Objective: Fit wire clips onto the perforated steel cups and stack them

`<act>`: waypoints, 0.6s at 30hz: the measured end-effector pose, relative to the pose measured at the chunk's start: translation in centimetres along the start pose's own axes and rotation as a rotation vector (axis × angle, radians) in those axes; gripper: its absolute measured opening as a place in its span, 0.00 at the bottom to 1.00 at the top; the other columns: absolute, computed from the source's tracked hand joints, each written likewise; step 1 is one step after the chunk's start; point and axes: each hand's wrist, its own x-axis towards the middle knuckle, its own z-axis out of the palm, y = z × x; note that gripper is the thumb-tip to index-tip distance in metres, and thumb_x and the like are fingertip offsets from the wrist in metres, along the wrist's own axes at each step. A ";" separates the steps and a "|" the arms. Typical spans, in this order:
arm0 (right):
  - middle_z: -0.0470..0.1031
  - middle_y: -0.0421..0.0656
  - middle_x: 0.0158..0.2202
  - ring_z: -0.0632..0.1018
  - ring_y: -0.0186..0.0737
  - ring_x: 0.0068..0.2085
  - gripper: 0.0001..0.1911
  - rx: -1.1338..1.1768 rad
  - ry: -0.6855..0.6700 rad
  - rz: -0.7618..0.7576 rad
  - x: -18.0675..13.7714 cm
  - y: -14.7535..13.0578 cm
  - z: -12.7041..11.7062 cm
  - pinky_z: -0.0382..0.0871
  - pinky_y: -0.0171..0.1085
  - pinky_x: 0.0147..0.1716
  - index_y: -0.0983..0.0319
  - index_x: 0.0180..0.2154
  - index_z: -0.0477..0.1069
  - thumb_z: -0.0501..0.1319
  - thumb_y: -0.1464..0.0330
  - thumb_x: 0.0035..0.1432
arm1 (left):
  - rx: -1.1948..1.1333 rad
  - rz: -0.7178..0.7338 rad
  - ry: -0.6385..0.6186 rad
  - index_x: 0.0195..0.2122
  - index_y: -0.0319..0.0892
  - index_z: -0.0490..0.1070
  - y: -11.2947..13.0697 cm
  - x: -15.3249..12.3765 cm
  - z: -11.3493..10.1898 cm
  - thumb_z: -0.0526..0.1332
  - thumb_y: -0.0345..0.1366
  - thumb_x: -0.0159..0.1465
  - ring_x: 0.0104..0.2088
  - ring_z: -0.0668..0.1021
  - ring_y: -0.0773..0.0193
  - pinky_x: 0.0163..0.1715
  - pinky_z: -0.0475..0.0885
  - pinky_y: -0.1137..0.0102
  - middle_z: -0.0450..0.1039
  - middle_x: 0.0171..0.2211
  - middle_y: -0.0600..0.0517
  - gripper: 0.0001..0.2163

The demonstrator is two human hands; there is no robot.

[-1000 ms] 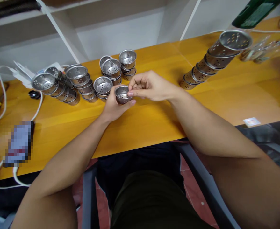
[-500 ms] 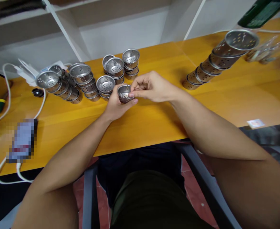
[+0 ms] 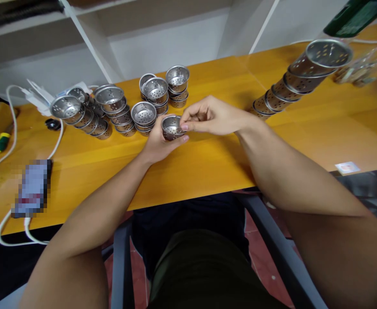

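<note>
A small perforated steel cup (image 3: 171, 126) sits in my left hand (image 3: 158, 143), whose fingers wrap round its underside just above the yellow wooden table (image 3: 207, 163). My right hand (image 3: 212, 116) pinches the cup's right rim with thumb and forefinger, the other fingers curled. Just behind the hands stand short stacks of the same steel cups (image 3: 156, 92). More stacks of cups (image 3: 88, 113) lean over at the left.
A tall leaning stack of steel cups (image 3: 299, 75) rises at the right. A white cable (image 3: 11, 128), a screwdriver (image 3: 0, 142) and a blurred phone (image 3: 32, 186) lie at the left. A small sticker (image 3: 346, 167) lies by the front right edge. White shelving stands behind.
The view has shifted slightly, so everything sits a little further right. Both hands keep holding the cup in the same way.
</note>
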 end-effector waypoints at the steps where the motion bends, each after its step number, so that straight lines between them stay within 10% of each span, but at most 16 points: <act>1: 0.82 0.38 0.32 0.76 0.38 0.32 0.32 -0.017 -0.013 -0.008 -0.1 0.0 0.0 0.72 0.38 0.34 0.58 0.46 0.87 0.87 0.36 0.71 | -0.010 -0.005 -0.005 0.70 0.52 0.73 0.0 0.0 0.1 0.88 0.74 0.66 0.58 0.92 0.51 0.63 0.90 0.55 0.86 0.61 0.46 0.46; 9: 0.88 0.49 0.52 0.85 0.52 0.47 0.24 -0.361 0.322 -0.092 -0.6 0.8 0.6 0.85 0.50 0.50 0.54 0.56 0.89 0.80 0.42 0.79 | 0.022 -0.032 0.128 0.74 0.53 0.70 -0.2 0.6 -0.4 0.86 0.78 0.65 0.63 0.91 0.47 0.68 0.88 0.51 0.85 0.67 0.42 0.51; 18: 0.83 0.53 0.66 0.84 0.65 0.70 0.16 -0.456 0.099 -0.176 -0.5 1.5 1.3 0.80 0.66 0.79 0.52 0.56 0.95 0.79 0.49 0.81 | 0.029 0.044 0.089 0.78 0.54 0.67 -1.8 0.4 -0.1 0.87 0.74 0.67 0.68 0.91 0.44 0.73 0.88 0.48 0.84 0.71 0.40 0.51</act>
